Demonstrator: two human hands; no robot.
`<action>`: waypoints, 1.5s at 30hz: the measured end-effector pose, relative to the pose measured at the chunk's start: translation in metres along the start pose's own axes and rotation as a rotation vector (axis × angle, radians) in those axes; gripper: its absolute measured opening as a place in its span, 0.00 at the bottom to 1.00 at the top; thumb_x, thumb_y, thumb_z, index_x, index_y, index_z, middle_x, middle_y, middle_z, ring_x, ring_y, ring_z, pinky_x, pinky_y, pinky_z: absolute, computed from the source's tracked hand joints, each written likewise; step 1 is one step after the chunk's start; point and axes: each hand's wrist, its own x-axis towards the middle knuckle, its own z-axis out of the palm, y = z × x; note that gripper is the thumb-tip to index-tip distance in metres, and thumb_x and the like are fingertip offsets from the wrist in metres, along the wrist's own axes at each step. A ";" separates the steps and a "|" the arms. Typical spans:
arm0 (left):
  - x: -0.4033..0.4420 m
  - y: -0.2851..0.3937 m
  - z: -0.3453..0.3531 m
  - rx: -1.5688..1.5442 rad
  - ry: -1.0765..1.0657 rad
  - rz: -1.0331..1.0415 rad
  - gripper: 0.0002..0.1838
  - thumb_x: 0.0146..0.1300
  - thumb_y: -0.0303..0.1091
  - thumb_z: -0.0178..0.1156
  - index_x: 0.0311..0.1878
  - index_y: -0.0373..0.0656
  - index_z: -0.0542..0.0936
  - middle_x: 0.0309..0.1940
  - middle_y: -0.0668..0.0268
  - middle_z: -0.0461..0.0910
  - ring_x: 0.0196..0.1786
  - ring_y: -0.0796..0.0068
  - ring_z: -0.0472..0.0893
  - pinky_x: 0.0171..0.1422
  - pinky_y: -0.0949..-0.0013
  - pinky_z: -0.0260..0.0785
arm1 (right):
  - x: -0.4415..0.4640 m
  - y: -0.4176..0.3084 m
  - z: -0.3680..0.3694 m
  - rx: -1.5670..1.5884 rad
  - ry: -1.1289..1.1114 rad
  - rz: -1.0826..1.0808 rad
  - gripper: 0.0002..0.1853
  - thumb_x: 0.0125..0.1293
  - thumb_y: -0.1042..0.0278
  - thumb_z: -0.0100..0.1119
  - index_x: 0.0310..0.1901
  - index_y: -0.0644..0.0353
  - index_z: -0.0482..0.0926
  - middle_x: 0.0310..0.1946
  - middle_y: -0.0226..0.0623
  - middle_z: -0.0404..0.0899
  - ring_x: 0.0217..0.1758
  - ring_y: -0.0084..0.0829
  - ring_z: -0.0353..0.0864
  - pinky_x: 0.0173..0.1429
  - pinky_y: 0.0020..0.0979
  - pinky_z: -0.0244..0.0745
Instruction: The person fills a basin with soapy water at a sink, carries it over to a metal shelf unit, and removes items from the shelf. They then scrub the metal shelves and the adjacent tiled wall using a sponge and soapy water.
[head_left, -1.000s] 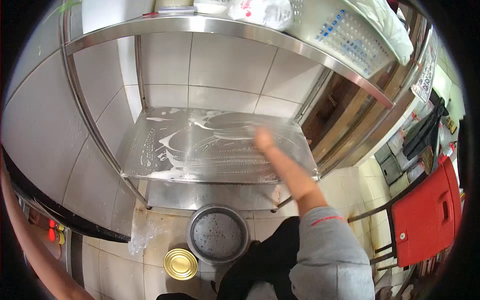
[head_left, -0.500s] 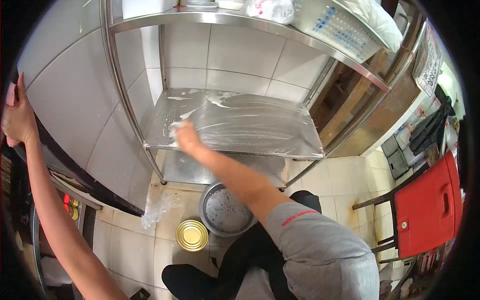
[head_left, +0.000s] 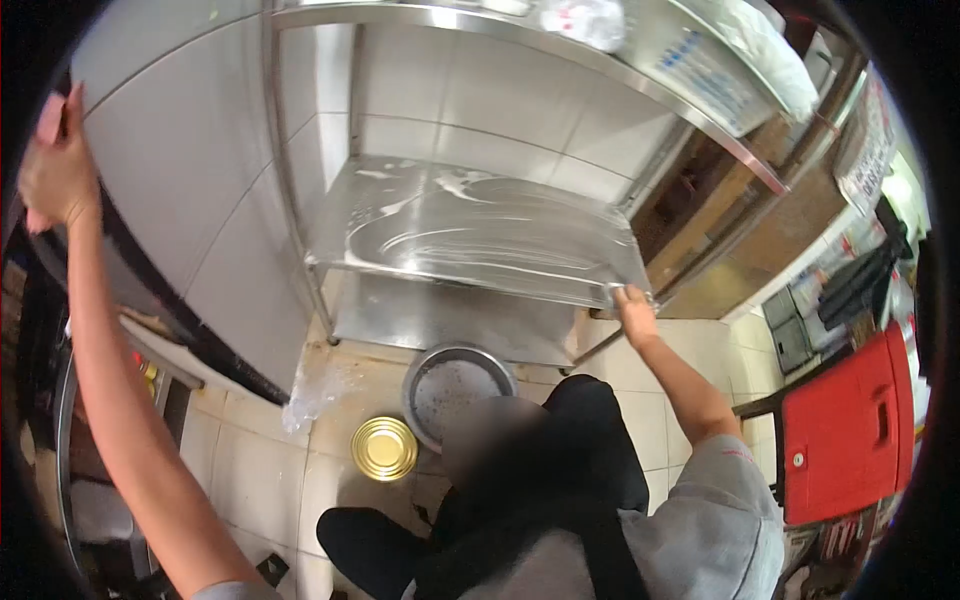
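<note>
Your right hand (head_left: 634,308) presses a small whitish scrubber (head_left: 611,294) on the front right edge of the soapy rectangular steel shelf (head_left: 480,230), while your left hand (head_left: 60,178) grips a pink cloth (head_left: 48,120).

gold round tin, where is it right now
In the head view, the gold round tin is on the tiled floor, left of centre, just to the lower left of the metal basin.

Nothing legible: the printed sheet (head_left: 868,155) and printed plastic bag (head_left: 583,24) seem too blurred to read.
</note>
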 end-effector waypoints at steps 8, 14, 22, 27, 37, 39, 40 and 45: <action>0.002 -0.007 -0.001 -0.250 0.539 0.255 0.29 0.46 0.68 0.63 0.37 0.51 0.81 0.33 0.63 0.80 0.35 0.57 0.81 0.36 0.57 0.73 | 0.147 -0.377 -0.007 0.448 0.258 -0.417 0.19 0.57 0.78 0.49 0.52 0.63 0.73 0.49 0.53 0.71 0.51 0.48 0.73 0.56 0.42 0.72; -0.014 0.013 -0.044 -0.245 0.374 0.142 0.29 0.49 0.60 0.66 0.42 0.43 0.78 0.39 0.61 0.79 0.41 0.57 0.79 0.47 0.58 0.71 | 0.171 -0.468 -0.021 0.620 0.423 -0.430 0.14 0.58 0.74 0.51 0.45 0.65 0.76 0.46 0.50 0.73 0.51 0.48 0.72 0.59 0.42 0.69; -0.019 0.018 -0.038 -0.273 0.412 0.113 0.28 0.49 0.57 0.68 0.43 0.43 0.78 0.40 0.60 0.79 0.44 0.57 0.77 0.48 0.58 0.69 | 0.167 -0.184 0.012 0.382 0.176 0.074 0.14 0.67 0.66 0.47 0.43 0.67 0.78 0.42 0.51 0.73 0.46 0.47 0.74 0.49 0.45 0.70; -0.018 0.018 -0.038 -0.314 0.424 0.135 0.28 0.51 0.55 0.68 0.44 0.41 0.77 0.43 0.61 0.79 0.46 0.57 0.76 0.51 0.59 0.67 | 0.266 -0.228 0.063 0.166 0.028 0.047 0.15 0.68 0.64 0.44 0.45 0.63 0.79 0.47 0.49 0.74 0.50 0.47 0.73 0.53 0.45 0.69; -0.019 0.020 -0.041 -0.242 0.478 0.160 0.26 0.53 0.51 0.67 0.46 0.40 0.76 0.40 0.58 0.79 0.45 0.58 0.77 0.51 0.61 0.68 | 0.457 -0.295 -0.054 0.448 0.745 -0.337 0.20 0.53 0.80 0.52 0.50 0.57 0.76 0.50 0.45 0.76 0.53 0.44 0.73 0.58 0.39 0.68; -0.021 0.020 -0.041 -0.282 0.494 0.230 0.26 0.53 0.51 0.68 0.47 0.41 0.76 0.39 0.58 0.79 0.44 0.58 0.78 0.50 0.62 0.69 | 0.489 -0.283 -0.127 0.560 1.058 -0.409 0.23 0.54 0.87 0.48 0.52 0.58 0.75 0.46 0.45 0.74 0.48 0.45 0.72 0.52 0.40 0.67; -0.018 0.018 -0.037 -0.282 0.539 0.279 0.24 0.54 0.51 0.66 0.44 0.42 0.76 0.37 0.59 0.78 0.41 0.59 0.77 0.46 0.62 0.68 | 0.514 -0.283 -0.141 0.559 1.079 -0.415 0.20 0.57 0.83 0.48 0.51 0.58 0.76 0.49 0.45 0.73 0.51 0.45 0.71 0.54 0.41 0.66; -0.021 0.013 -0.033 -0.186 0.429 0.233 0.30 0.52 0.57 0.66 0.43 0.35 0.79 0.40 0.54 0.79 0.44 0.56 0.78 0.50 0.62 0.68 | 0.534 -0.343 -0.081 0.106 0.847 -0.695 0.14 0.66 0.69 0.46 0.49 0.59 0.78 0.58 0.43 0.70 0.64 0.43 0.65 0.66 0.43 0.59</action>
